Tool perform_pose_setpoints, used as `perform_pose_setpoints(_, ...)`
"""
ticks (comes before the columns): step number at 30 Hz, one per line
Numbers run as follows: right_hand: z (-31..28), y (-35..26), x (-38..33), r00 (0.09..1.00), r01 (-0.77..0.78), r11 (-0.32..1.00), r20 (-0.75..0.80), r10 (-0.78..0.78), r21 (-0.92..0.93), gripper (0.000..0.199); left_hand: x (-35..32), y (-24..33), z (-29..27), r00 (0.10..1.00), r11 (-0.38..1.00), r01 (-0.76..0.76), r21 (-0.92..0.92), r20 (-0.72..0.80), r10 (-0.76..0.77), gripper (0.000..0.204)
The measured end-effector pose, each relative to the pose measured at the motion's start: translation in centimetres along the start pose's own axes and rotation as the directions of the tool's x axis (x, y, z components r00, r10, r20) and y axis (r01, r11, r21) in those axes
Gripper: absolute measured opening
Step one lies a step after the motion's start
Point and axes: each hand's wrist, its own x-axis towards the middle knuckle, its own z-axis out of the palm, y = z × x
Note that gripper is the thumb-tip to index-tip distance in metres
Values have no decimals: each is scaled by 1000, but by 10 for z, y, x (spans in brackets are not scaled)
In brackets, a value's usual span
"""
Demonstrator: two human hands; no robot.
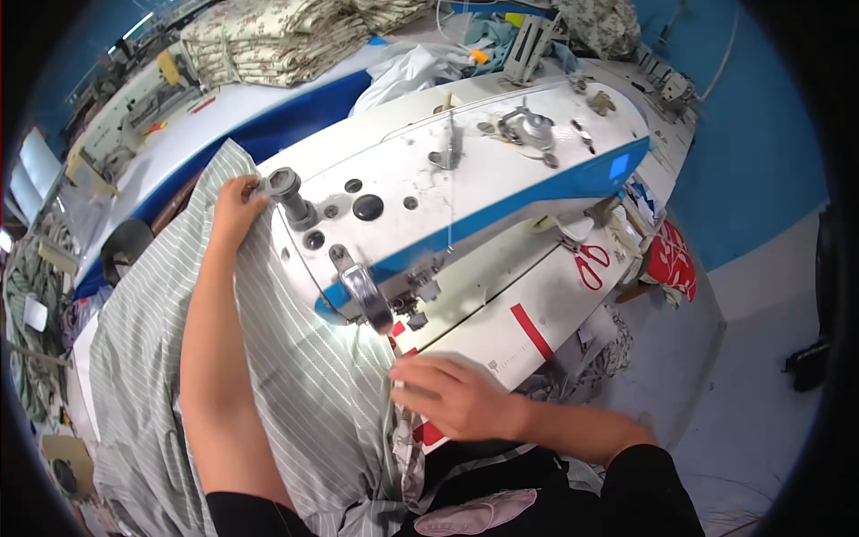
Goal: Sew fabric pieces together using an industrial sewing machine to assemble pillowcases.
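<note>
A large grey-and-white striped cloth [304, 394] spreads over the left of the table and hangs toward my lap. My left hand [236, 213] is at its far edge, beside the front end of the white and blue sewing machine [394, 179], fingers closed on the cloth. Just in front of the machine's needle area, my right hand [461, 398] pinches the cloth's right edge, thumb and fingers together. Part of that edge is hidden under the fingers. A lamp lights the cloth below the machine head, where the needle itself cannot be made out.
Red-handled scissors [591, 267] lie on the machine bed, right of the head. Folded floral fabric [268, 40] is stacked at the back left, with white cloth [412, 76] nearby. Red patterned fabric [673, 259] hangs off the table's right end. Another sewing machine [121, 134] stands far left.
</note>
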Motion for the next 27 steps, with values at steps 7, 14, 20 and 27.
perform_pose_setpoints(7, 37, -67, -137, 860, -472, 711, 450, 241, 521, 24, -163, 117, -120, 958, 956, 169, 242, 186, -216, 34)
perform_pose_setpoints(14, 98, -94, -122, 256, -932, -226, 956, 141, 283, 53, -352, 166, -206, 882, 791, 69, 608, 333, -333, 27)
perform_pose_setpoints(20, 96, -139, -82, 491, -684, -593, 869, 54, 424, 57, -357, 134, -228, 975, 704, 2, 710, 155, -158, 16)
perform_pose_setpoints(27, -22, -152, -96, 881, -470, -601, 383, -277, 647, 15, -233, 116, -268, 997, 642, -53, 765, 6, 75, 10)
